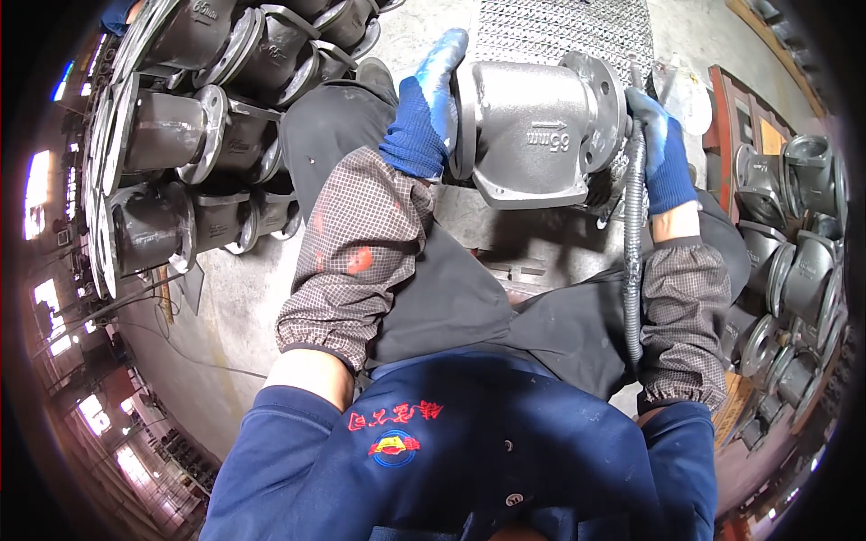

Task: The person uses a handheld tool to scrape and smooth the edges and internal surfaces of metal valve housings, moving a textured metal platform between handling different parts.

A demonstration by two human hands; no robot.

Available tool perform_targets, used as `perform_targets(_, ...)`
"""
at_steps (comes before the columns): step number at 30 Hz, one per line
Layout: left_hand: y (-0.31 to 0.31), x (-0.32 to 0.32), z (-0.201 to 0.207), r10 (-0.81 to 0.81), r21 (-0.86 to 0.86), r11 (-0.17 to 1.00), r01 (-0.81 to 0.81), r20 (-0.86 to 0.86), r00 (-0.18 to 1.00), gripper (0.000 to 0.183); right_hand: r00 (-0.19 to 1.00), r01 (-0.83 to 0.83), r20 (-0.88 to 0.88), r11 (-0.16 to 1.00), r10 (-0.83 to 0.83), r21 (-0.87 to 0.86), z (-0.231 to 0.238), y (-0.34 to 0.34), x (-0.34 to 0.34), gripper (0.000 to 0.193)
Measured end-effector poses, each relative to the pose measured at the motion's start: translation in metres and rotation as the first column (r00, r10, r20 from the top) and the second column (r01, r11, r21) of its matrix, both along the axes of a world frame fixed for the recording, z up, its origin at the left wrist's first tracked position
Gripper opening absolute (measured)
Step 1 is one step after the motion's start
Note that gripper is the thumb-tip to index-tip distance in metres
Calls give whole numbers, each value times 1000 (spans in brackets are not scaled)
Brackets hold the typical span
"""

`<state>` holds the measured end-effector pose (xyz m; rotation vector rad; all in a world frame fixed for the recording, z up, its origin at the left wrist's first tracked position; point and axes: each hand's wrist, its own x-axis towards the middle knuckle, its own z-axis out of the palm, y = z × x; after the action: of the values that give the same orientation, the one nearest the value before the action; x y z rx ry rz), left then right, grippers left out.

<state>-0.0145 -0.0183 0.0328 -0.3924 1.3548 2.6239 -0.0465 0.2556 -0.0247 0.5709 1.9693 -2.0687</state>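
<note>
Fingers straight on my left hand (pixel 422 113), against the left end of the casting (pixel 532 95), top centre, long axis left-right. Right hand (pixel 667 153) sits just off its right end, at the hose (pixel 633 261); can't tell grip.

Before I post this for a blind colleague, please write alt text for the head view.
A person's blue-gloved left hand lies against one end of a grey flanged metal casting; the gloved right hand is near the other end, beside a ribbed hose. Similar castings are piled to the left and right.
</note>
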Motion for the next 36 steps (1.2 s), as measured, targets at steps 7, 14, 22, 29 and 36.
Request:
perform_targets(7, -13, -2, 15, 129, 11, 992, -129, 12, 992, 48, 933, -235, -236, 955, 273, 179, 117, -75, 93, 27)
perform_targets(14, -4, -13, -9, 18, 84, 996, -13, -66, 998, 46, 890, -434, 40, 870, 454, -233, 105, -117, 102, 24)
perform_targets(22, -7, -12, -17, -25, 107, 994, 31, -61, 998, 48, 946, -192, 172, 901, 276, -389, 102, -142, 116, 27)
perform_targets(29, -9, -13, -28, 5, 10, 1000, -3, -160, 987, 47, 978, -131, 92, 893, 188, -430, 90, -139, 124, 23)
perform_targets(36, -18, -20, -29, 38, -242, 969, -45, -35, 999, 58, 995, -77, 40, 975, 87, -208, 108, -92, 129, 29)
